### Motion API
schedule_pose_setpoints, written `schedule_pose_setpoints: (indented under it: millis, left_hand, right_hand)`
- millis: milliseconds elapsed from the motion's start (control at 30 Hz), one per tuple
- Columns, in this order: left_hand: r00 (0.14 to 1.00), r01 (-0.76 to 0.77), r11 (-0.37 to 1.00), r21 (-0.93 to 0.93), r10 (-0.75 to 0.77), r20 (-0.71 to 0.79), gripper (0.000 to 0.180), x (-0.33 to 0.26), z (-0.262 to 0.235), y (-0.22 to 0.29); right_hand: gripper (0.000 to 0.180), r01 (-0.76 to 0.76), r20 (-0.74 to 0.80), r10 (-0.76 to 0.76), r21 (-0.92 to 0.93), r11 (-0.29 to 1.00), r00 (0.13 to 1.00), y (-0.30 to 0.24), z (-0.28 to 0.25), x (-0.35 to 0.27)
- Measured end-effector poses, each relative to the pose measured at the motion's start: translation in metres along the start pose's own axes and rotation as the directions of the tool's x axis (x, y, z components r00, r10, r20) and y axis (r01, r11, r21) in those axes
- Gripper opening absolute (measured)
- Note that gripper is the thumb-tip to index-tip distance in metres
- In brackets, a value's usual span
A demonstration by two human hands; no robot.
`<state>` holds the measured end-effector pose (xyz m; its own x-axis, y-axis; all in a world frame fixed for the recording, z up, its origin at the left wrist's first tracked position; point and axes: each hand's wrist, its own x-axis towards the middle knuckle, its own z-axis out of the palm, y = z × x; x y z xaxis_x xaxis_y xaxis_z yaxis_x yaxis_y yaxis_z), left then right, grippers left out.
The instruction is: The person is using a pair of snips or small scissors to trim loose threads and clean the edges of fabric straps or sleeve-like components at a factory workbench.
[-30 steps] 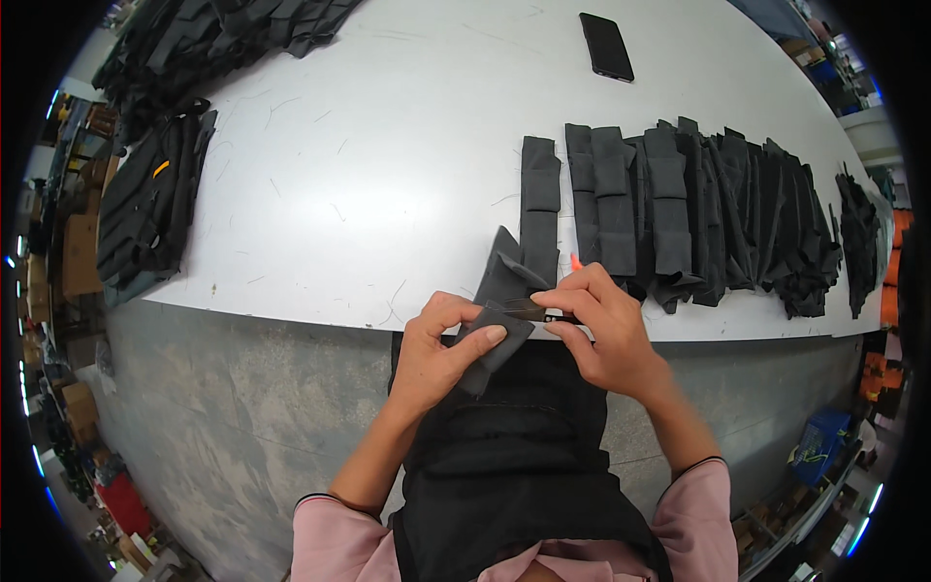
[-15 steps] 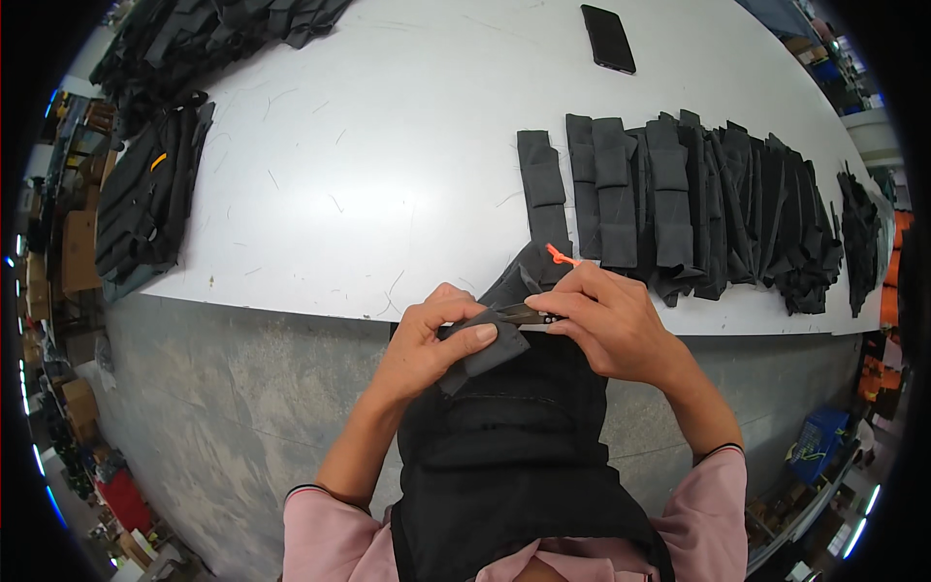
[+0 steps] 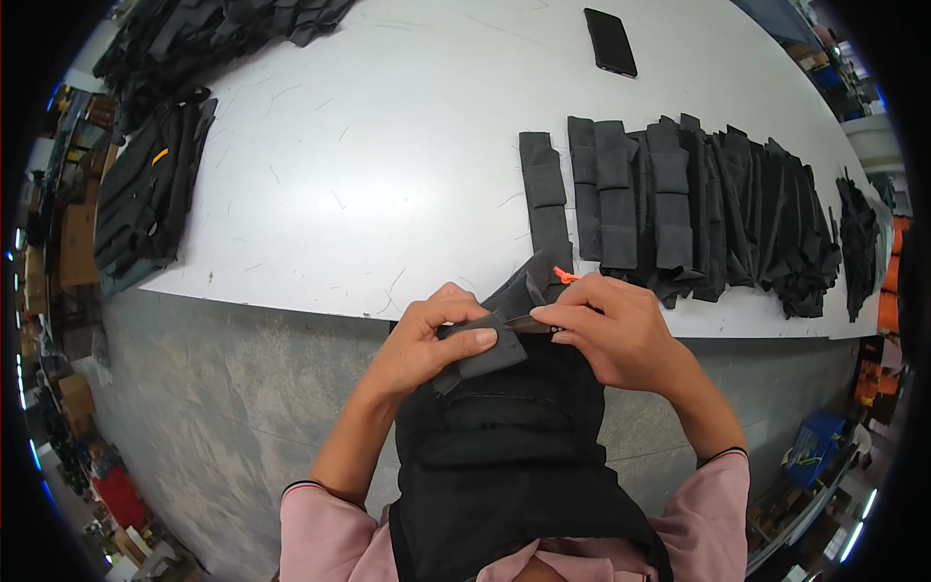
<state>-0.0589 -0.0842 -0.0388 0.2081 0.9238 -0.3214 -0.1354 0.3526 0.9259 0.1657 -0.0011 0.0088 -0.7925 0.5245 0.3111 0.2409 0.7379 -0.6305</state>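
Note:
A dark grey fabric strip point(image 3: 492, 358) is pinched between the thumb and fingers of my left hand point(image 3: 433, 340), just over the table's front edge. My right hand point(image 3: 615, 330) is closed around small thread snips point(image 3: 521, 321), whose blades point left and touch the cloth beside my left thumb. An orange cord point(image 3: 565, 275) sticks out above my right fingers. From my hands the fabric runs up onto the table, where it meets a flat folded strip point(image 3: 545, 184). My right fingers hide most of the snips' handle.
On the white table point(image 3: 369, 175), a row of dark fabric strips point(image 3: 669, 199) lies at the right. A black phone point(image 3: 610, 43) rests at the back. Dark bags point(image 3: 155, 189) and a fabric heap point(image 3: 213, 39) occupy the left side. A blue crate point(image 3: 817, 446) stands low at the right.
My right hand has shifted slightly right and down with the snips, and less of their blades shows. The orange cord has moved with it. My left hand keeps its pinch on the fabric.

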Motion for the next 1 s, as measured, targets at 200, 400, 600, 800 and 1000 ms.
schedule_pose_setpoints:
  millis: [200, 400, 600, 800, 1000]
  left_hand:
    - [0.965, -0.181, 0.928, 0.327, 0.231, -0.121, 0.017, 0.001, 0.012, 0.007]
    - [0.814, -0.256, 0.588, 0.767, 0.559, -0.156, 0.013, 0.004, 0.026, 0.013]
    - [0.698, -0.202, 0.333, 0.921, 0.709, -0.103, 0.014, 0.007, 0.032, 0.012]
    - [0.767, -0.204, 0.656, 0.727, 0.568, -0.298, 0.010, 0.010, 0.028, -0.003]
    - [0.739, -0.185, 0.598, 0.780, 0.608, -0.291, 0.011, 0.013, 0.028, -0.004]
  right_hand:
    - [0.034, -0.035, -0.118, 0.028, -0.060, 0.998, 0.993, -0.007, 0.009, -0.004]
    - [0.035, -0.208, -0.238, 0.192, -0.041, 0.977, 0.952, -0.022, 0.032, -0.008]
    - [0.032, -0.263, -0.313, 0.215, -0.119, 0.957, 0.925, -0.028, 0.038, -0.011]
    - [0.029, -0.369, -0.354, 0.367, 0.063, 0.927, 0.860, -0.023, 0.043, -0.011]
    - [0.026, -0.306, -0.343, 0.331, 0.127, 0.944, 0.879, -0.020, 0.053, -0.002]
